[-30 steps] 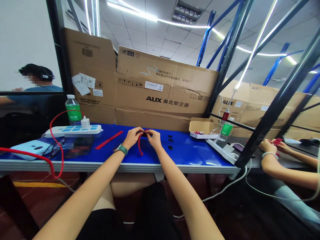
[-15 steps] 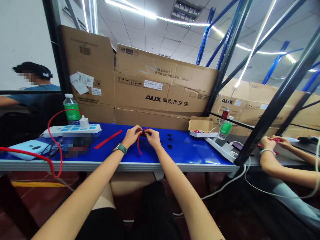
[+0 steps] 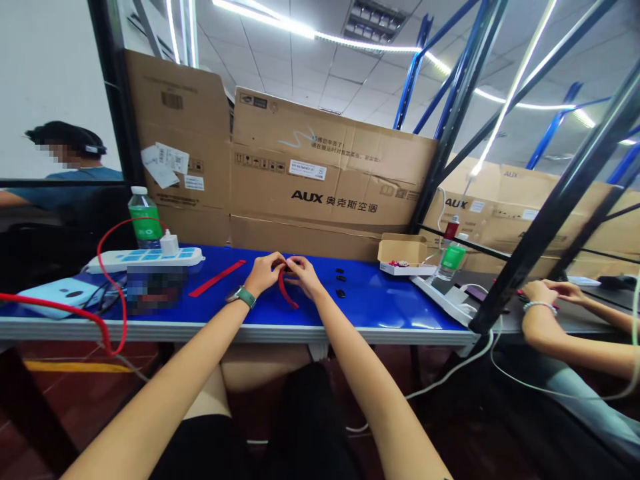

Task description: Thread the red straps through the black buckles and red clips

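Note:
My left hand (image 3: 267, 272) and my right hand (image 3: 303, 273) meet over the blue table, fingertips close together. Between them a red strap (image 3: 287, 290) is pinched near its upper end, and its free end curves down to the right toward the tabletop. Whatever else sits between the fingertips is hidden. On the left lies a second red strap (image 3: 217, 279), flat and slanted. Small black pieces, perhaps buckles, rest in a column to the right of my hands, the nearest one (image 3: 341, 294) apart from the others.
A white power strip (image 3: 145, 259), a bottle (image 3: 145, 223) and a light blue case (image 3: 57, 299) stand left. An open small box (image 3: 407, 267) and another power strip (image 3: 440, 300) are right, by a dark rack post (image 3: 525, 227). A co-worker's hands (image 3: 545, 293) work beyond it.
The red strap's hanging end has swung to the right and now shows a longer curve. My right fingers have shifted slightly left, closer to the left ones. The dark piece between the fingertips is no longer visible.

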